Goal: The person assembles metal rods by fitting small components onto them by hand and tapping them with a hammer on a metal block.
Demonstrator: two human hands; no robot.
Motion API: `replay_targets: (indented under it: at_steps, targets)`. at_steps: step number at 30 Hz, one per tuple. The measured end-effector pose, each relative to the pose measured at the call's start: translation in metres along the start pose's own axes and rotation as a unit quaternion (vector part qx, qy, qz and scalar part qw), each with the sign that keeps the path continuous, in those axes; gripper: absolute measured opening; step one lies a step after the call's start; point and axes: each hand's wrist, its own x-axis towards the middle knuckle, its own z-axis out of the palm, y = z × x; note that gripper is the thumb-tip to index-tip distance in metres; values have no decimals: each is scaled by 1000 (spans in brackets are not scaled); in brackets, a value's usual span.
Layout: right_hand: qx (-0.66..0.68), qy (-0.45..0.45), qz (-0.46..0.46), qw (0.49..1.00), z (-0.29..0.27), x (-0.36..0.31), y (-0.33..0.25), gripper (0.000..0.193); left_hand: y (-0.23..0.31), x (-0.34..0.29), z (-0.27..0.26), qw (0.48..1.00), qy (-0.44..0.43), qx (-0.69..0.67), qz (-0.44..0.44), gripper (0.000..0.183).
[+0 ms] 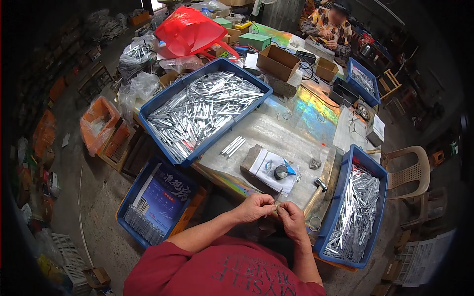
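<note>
The left grip (256,206) and the right grip (292,219) were both closed on a small slim piece (279,194), pinched between their fingertips by the near edge of the tabletop (296,135); the fingers hid most of it. With so little to pinch, the piece could have slipped if either set of fingertips eased, perhaps dropping past that edge. Its thin end might have poked a finger if it twisted under pressure. Just beyond the grip, a paper-covered block (264,172) bore a dark round container (281,171), which a forward nudge could have tipped. Right of the grip lay a hammer (317,196) and a wire ring (315,223), likely to snag a sideways move. Farther right, a blue tray (332,211) of metal strips blocked that side; beyond and left of the grip stood a larger blue tray (183,159), with loose rods (233,146) beside it.
</note>
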Motion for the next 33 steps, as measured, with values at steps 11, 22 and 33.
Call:
replay_targets:
  at_steps: [11,22,33]
  targets:
    - [222,-85,140,961,0,-4,2,15,5,0,-1,999,-39,27,-22,14]
    - [320,21,158,934,13,-7,5,14,11,6,-4,996,80,-33,-18,14]
    - [414,53,135,899,30,1,-6,13,15,12,0,959,187,-214,20,13]
